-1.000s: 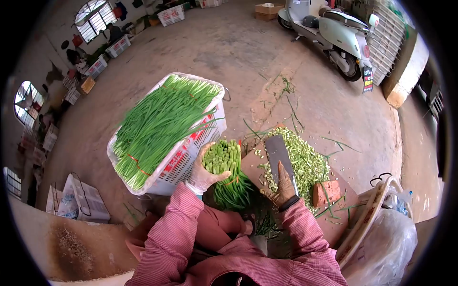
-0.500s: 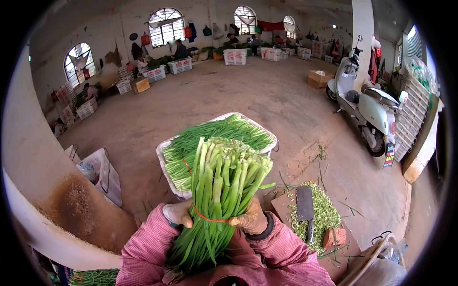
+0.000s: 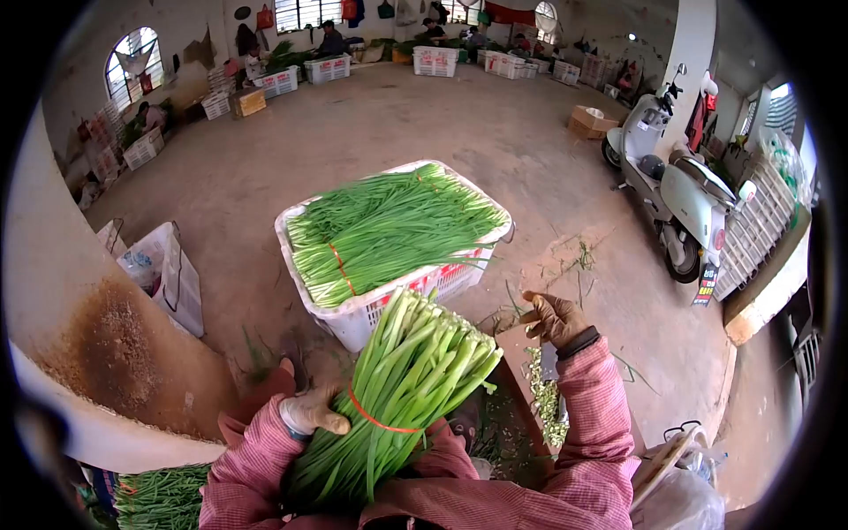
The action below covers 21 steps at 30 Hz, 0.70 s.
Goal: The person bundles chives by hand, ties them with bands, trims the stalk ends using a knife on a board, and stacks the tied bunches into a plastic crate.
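Observation:
My left hand [image 3: 316,411], gloved, grips a thick bunch of green stalks [image 3: 415,367] like garlic chives, tied with a red band [image 3: 378,419]. The pale cut ends point up and away, and the leaves hang towards my lap. To the right, my right hand [image 3: 555,320], in a stained glove, is off the bunch with fingers bent and apart, nothing seen in them. It is above a board [image 3: 518,340] with chopped green bits [image 3: 549,415]. A cleaver [image 3: 548,362] there is mostly hidden by my hand and sleeve.
Ahead stands a white crate [image 3: 358,325] heaped with banded green bunches [image 3: 389,230]. A scooter [image 3: 680,190] and stacked crates [image 3: 760,225] are at right, a pillar [image 3: 132,371] at left. People sit by crates along the far wall. More greens [image 3: 163,499] lie lower left.
My right hand has let go of the bunch and moved right and up over the board. The bunch, still in my left hand, is lower and tilted right. The view has tipped down.

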### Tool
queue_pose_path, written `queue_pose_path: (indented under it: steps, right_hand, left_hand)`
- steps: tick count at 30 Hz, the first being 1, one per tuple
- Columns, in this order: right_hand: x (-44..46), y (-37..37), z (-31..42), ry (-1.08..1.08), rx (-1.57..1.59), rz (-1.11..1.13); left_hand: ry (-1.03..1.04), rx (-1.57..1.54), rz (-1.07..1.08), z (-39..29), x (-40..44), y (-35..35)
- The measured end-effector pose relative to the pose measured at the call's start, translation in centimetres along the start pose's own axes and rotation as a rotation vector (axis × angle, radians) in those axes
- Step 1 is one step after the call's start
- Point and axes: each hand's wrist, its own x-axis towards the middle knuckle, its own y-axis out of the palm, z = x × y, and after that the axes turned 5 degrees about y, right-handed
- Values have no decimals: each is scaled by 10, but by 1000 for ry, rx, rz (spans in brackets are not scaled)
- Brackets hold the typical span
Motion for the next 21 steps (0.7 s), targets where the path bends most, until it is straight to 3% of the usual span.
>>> queue_pose_path:
  steps: [1, 3, 4, 6, 8, 10, 12, 14, 15, 16, 17, 18, 21]
  right_hand:
    - [-22, 14, 22, -211, -35, 52]
    - [-26, 39, 34, -317, 301, 536]
    - [-20, 55, 24, -259, 405, 728]
    - [-31, 91, 13, -132, 755, 902]
    - [-38, 124, -7, -84, 1085, 962]
    - [-31, 158, -61, 125, 1333, 856]
    - [-38, 179, -104, 281, 1362, 769]
    - [-28, 191, -171, 241, 1298, 838]
    - [-44, 175, -166, 310, 973, 497]
    - [-58, 161, -166, 26, 514, 170]
    - [-63, 153, -166, 161, 746, 74]
    - [-65, 120, -153, 258, 787, 77]
    - [-95, 88, -102, -285, 691, -137]
  left_hand:
    - [-49, 96, 7, -20, 6, -7]
    - [-139, 246, -30, -66, 25, -9]
    - [-179, 286, -83, -90, 32, 1]
    - [-292, 437, -98, -123, 35, 13]
    - [-454, 569, -130, -120, 25, 11]
    - [-657, 727, -142, -88, 1, 5]
    - [-728, 907, -112, -30, -24, 6]
    - [-699, 1037, -205, 20, -37, 38]
    - [-729, 1030, -158, 37, -36, 49]
    - [-676, 998, -245, 53, -37, 61]
    - [-622, 964, -335, 63, -39, 67]
    - [-643, 950, -305, 68, -43, 66]
    - [-444, 993, -399, 71, -47, 70]
